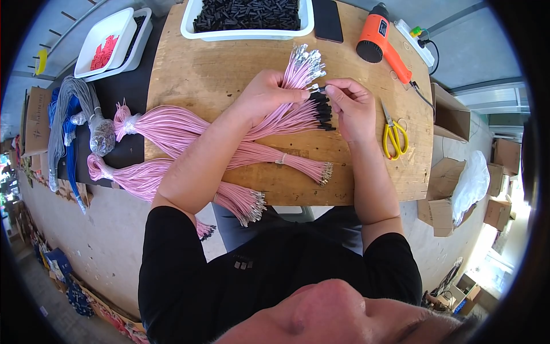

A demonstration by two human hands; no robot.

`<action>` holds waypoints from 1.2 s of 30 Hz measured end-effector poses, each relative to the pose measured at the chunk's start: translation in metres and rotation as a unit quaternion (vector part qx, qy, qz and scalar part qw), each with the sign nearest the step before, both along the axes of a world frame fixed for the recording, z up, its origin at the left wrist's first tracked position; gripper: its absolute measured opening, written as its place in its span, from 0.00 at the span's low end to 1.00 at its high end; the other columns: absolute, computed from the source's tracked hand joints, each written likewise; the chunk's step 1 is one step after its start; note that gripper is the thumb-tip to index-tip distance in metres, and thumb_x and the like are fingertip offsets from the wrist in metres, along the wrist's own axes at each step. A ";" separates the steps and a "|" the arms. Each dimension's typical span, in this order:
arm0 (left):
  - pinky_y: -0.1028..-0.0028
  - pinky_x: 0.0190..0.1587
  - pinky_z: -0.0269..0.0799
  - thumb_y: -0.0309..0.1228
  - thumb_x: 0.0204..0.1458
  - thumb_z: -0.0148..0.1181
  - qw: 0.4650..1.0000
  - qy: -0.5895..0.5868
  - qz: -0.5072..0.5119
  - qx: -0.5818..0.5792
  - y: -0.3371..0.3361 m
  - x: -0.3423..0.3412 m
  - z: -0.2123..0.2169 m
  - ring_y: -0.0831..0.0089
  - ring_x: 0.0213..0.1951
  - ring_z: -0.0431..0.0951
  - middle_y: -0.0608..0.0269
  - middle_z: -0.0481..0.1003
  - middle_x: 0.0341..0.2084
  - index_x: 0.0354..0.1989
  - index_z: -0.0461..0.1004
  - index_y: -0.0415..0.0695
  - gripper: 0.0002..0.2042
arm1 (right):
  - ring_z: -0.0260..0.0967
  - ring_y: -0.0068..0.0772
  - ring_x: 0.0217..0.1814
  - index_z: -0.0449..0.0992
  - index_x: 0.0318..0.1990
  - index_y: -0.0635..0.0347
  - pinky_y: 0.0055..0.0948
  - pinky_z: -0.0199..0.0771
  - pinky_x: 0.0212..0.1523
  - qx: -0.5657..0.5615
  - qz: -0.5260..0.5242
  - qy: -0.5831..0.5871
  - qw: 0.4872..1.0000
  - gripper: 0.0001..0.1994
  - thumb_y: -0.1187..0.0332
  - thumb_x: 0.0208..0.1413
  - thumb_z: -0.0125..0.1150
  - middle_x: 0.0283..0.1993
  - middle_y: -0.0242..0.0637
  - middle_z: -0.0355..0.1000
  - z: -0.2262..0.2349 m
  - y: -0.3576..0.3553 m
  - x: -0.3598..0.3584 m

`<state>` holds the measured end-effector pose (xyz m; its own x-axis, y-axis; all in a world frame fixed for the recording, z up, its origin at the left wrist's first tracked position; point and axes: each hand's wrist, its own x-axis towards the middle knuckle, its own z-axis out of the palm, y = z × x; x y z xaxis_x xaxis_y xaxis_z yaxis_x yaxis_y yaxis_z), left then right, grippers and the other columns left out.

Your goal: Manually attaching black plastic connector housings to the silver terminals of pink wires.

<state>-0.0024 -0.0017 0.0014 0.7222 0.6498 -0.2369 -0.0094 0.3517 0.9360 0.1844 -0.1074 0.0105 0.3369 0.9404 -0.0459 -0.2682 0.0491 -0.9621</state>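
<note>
My left hand [268, 96] is closed round a bundle of pink wires [294, 82], thumb pressed across it. Silvery metal terminals [307, 62] fan out above that hand. Lower in the same bundle, several wire ends carry black sleeves [323, 112]. My right hand [354, 107] pinches a small dark piece, apparently another black sleeve [322, 89], right at a single terminal [313, 88] sticking out beside my left thumb. Whether the sleeve is over that terminal is too small to tell. Under my left forearm lie more tied pink wire bundles [286, 160] with bare terminals.
A white tub [246, 35] of black sleeves stands at the far edge, beside a dark phone [328, 22]. An orange heat gun [375, 37], a power strip [415, 43] and yellow-handled scissors [395, 137] lie right. Grey wires [77, 94] and a tub of red pieces [106, 43] sit left.
</note>
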 end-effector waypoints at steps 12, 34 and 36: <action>0.77 0.33 0.71 0.26 0.48 0.70 0.999 0.023 0.006 0.024 0.002 0.000 0.002 0.76 0.27 0.76 0.61 0.78 0.26 0.34 0.78 0.35 0.09 | 0.56 0.16 0.20 0.76 0.44 0.66 0.16 0.54 0.21 -0.035 0.090 0.187 0.978 0.09 0.68 0.64 0.59 0.35 0.38 0.78 -0.001 0.000 0.019; 0.78 0.32 0.70 0.26 0.48 0.70 0.999 0.012 -0.001 0.032 0.001 0.000 -0.002 0.78 0.28 0.76 0.62 0.79 0.26 0.34 0.79 0.35 0.08 | 0.57 0.16 0.21 0.76 0.39 0.63 0.17 0.57 0.23 -0.045 0.130 0.217 0.966 0.06 0.69 0.61 0.62 0.34 0.41 0.78 0.001 0.001 0.009; 0.78 0.32 0.71 0.25 0.49 0.70 0.999 0.020 0.001 0.033 0.002 0.000 -0.002 0.78 0.28 0.76 0.62 0.79 0.26 0.34 0.79 0.35 0.08 | 0.57 0.16 0.21 0.76 0.39 0.63 0.16 0.57 0.23 -0.046 0.128 0.212 0.968 0.06 0.70 0.62 0.61 0.34 0.41 0.78 0.000 0.001 0.009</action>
